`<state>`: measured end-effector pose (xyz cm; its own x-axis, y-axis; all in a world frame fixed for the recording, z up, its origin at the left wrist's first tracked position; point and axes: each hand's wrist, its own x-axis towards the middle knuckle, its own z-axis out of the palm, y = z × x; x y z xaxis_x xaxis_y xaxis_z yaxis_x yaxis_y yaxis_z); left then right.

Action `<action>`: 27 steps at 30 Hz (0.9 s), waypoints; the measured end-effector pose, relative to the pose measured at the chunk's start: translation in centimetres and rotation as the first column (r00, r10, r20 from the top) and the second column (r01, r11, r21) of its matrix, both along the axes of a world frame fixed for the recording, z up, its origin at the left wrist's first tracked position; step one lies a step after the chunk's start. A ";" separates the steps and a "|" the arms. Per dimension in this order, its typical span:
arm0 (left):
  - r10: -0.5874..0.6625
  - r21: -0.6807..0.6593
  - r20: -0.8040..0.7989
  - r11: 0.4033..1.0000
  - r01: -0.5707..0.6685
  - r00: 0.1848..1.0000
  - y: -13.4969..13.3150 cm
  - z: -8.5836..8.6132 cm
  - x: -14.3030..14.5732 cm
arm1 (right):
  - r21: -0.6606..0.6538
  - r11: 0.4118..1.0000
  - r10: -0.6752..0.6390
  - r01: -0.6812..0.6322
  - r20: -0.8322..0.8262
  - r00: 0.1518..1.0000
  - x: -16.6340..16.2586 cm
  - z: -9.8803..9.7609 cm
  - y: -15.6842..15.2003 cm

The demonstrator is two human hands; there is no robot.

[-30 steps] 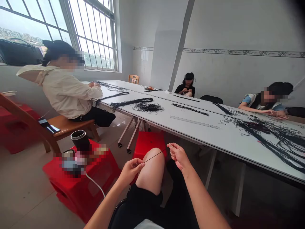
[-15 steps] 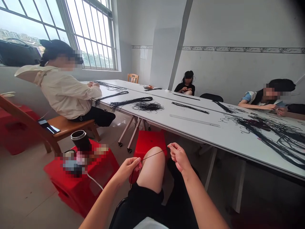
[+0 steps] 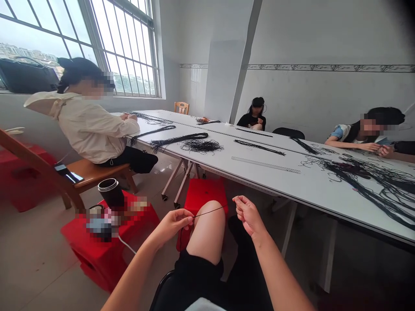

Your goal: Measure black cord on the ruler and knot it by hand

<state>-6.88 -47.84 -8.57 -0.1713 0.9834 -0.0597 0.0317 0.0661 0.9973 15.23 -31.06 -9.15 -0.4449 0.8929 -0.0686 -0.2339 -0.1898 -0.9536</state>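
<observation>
**Right hand draws a little farther from the left, cord between them**

Your right hand point(image 3: 248, 214) sits slightly farther right than half a second ago, and your left hand point(image 3: 175, 224) stays near its earlier spot. On the right side of the table point(image 3: 311, 185), a co-worker point(image 3: 368, 142) now has both hands close together.

You hold a thin black cord point(image 3: 210, 211) between your hands, above your bare knee point(image 3: 210, 233). Your left thumb and fingers are pinched together on it, and a loose end hangs below that hand. Your right thumb and forefinger are clamped on the other side, level with the near edge of the table. The cord slopes up from left to right, nearly straight.

Beyond your hands, a clear ruler point(image 3: 266, 165) lies on the table, with a looped black bundle point(image 3: 181, 138) and a loose tangle point(image 3: 202, 146) to its left. More black strands point(image 3: 369, 201) spread at the right. Behind your knee is a red stool point(image 3: 205, 190). On your left, a dark cup point(image 3: 112, 194) stands on another red stool point(image 3: 139, 216).
</observation>
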 end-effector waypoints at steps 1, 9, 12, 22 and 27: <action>0.004 0.004 -0.010 1.000 -0.003 1.000 -0.1 0.0 -0.1 | -0.002 1.000 0.000 0.000 -0.004 1.000 -0.1 0.0 0.0; -0.103 -0.115 -0.062 0.989 0.095 0.993 0.2 -0.9 0.8 | -0.009 0.998 0.061 -0.061 -0.012 0.998 -2.2 0.2 -2.5; -0.144 -0.072 0.041 0.987 0.146 0.989 1.8 -1.1 3.4 | -0.006 0.995 0.104 -0.104 0.012 0.994 -3.5 -0.4 -4.3; 0.218 -0.164 0.149 0.967 -0.193 0.965 4.3 -3.9 6.6 | 0.076 0.996 0.025 -0.035 0.140 0.990 -4.9 -4.5 -6.3; 0.311 -0.142 0.051 0.943 -0.301 0.949 5.0 -5.9 5.9 | 0.190 0.975 -0.161 0.117 0.241 0.957 -2.9 -7.0 -3.7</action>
<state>-0.99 -42.87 -14.48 -0.4532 0.8669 -0.2077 -0.0816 0.1917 0.9781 12.31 -34.81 -16.15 -0.3035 0.9528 -0.0029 0.0074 -0.0007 -1.0000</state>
